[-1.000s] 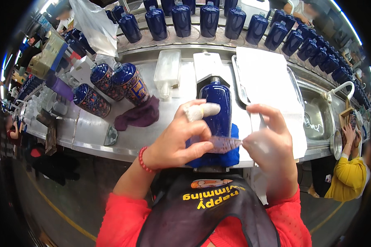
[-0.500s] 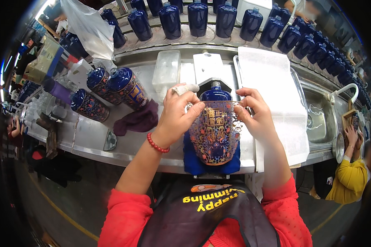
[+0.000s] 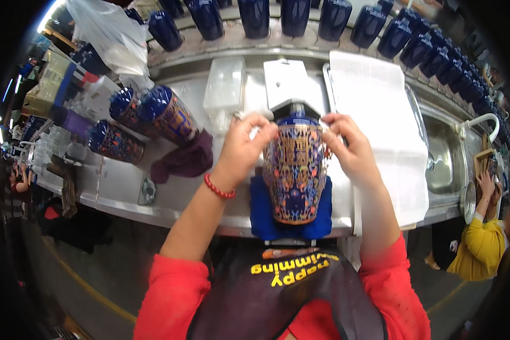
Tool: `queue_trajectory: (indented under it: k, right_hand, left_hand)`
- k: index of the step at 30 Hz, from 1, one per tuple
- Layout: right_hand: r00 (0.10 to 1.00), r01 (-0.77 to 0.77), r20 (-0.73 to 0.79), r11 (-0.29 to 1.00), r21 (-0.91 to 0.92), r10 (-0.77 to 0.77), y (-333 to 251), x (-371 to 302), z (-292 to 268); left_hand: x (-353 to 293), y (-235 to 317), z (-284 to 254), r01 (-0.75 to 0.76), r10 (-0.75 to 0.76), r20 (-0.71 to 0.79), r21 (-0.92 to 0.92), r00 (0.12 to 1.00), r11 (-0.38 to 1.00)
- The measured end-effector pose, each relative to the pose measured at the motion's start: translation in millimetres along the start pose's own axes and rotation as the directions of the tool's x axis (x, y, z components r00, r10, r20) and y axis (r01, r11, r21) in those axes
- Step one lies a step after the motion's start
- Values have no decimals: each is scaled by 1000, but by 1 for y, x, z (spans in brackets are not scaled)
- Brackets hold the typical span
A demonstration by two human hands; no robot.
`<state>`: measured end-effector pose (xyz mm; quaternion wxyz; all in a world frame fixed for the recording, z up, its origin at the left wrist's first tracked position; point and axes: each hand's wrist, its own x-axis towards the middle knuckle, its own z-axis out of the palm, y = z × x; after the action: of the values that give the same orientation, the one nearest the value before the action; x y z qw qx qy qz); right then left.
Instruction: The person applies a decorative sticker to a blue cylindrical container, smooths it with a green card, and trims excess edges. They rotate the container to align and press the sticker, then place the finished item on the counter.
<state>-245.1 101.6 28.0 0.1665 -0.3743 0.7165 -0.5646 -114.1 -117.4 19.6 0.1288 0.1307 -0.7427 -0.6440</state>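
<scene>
A dark blue bottle (image 3: 298,119) lies tilted on a blue cloth (image 3: 262,211), its neck toward the far side. Over its front lies a patterned decal sheet (image 3: 296,175) with gold lettering and colourful scrollwork. Thumb and fingers of my left hand (image 3: 245,144) pinch the sheet's upper left corner beside the bottle's shoulder. At the upper right corner my right hand (image 3: 348,148) pinches it the same way. A whitish cover sits on one left finger. The bottle's neck rests by a dark angled support (image 3: 317,106).
Decorated bottles (image 3: 170,116) and a purple cloth (image 3: 187,156) lie at left. White paper sheets (image 3: 382,136) cover the counter at right, before a metal sink (image 3: 443,164). Plain blue bottles (image 3: 255,17) line the curved conveyor behind. Another person in yellow (image 3: 481,243) works at far right.
The decal sheet, earlier held up slightly off the bottle, now lies closer against its front. Both hands keep their pinch at its upper corners. The whole view has shifted slightly.
</scene>
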Motion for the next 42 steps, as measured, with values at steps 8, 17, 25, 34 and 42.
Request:
queue_trajectory:
  k: [8, 17, 25, 34, 42]
  right_hand:
    - [903, 406, 2, 853, -330, -429, -8, -46, 17]
    - [949, 308, 45, 879, -364, -313, 0, -65, 26]
    - [955, 294, 54, 898, -326, -293, 0, -64, 26]
    - [961, 273, 84, 867, -417, -262, -2, -66, 18]
    - [964, 267, 103, 887, -376, -246, -8, -62, 10]
  left_hand:
    - [-60, -10, 19, -503, 516, 69, 363, 854, 784]
    - [-66, -25, 22, -517, 526, 124, 472, 841, 714]
    - [-65, -33, 17, -516, 499, 177, 490, 848, 703]
    - [-115, -32, 24, -345, 484, 63, 781, 873, 521]
    - [-123, -13, 33, -378, 660, 51, 851, 749, 364]
